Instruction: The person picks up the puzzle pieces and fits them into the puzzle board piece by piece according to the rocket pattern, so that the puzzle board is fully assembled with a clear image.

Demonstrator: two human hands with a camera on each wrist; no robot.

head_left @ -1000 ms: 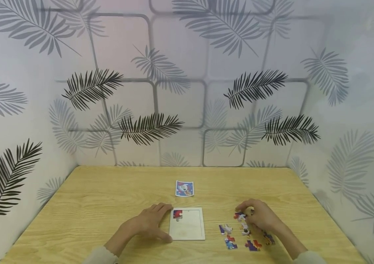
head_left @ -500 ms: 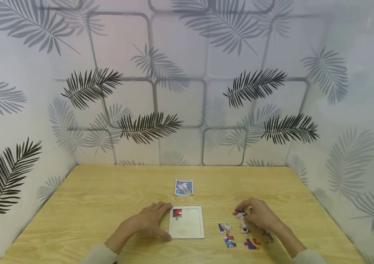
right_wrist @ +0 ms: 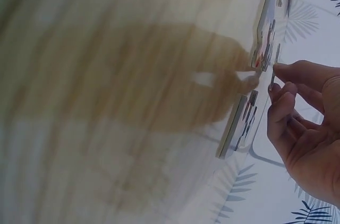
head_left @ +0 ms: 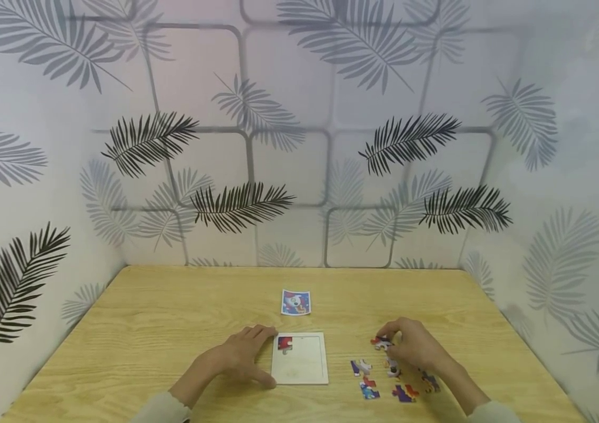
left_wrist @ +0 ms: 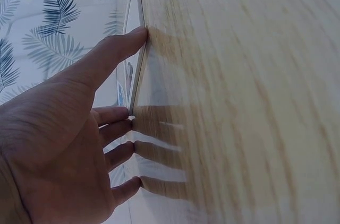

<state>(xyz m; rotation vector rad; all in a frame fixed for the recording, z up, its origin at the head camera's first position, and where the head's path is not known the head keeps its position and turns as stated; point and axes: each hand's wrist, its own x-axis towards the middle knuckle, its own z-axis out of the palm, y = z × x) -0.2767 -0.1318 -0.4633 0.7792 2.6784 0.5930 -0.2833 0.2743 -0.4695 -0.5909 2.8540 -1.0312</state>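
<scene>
My left hand (head_left: pixel 243 355) rests on the table with thumb and fingers spread along the left edge of a white square puzzle board (head_left: pixel 301 367). In the left wrist view its thumb (left_wrist: pixel 114 49) touches the board's edge, and a fingertip is at the near corner. A red and purple puzzle piece (head_left: pixel 285 343) sits in the board's upper left corner. On the right, my right hand (head_left: pixel 415 343) pinches a red, white and blue puzzle piece (head_left: pixel 382 342) between thumb and fingers. The right wrist view shows that piece (right_wrist: pixel 274 70) edge-on, lifted off the table.
Several loose puzzle pieces lie under and around the right hand, among them a purple and orange one (head_left: pixel 405 392) and a red and blue one (head_left: pixel 369 388). A small picture card (head_left: pixel 296 302) lies behind the board. Patterned wall (head_left: pixel 288 147) encloses the wooden table (head_left: pixel 172 305).
My right hand has shifted slightly left with the pinched puzzle piece, which has come a little away from the other pieces. The left hand and the board stay in place.
</scene>
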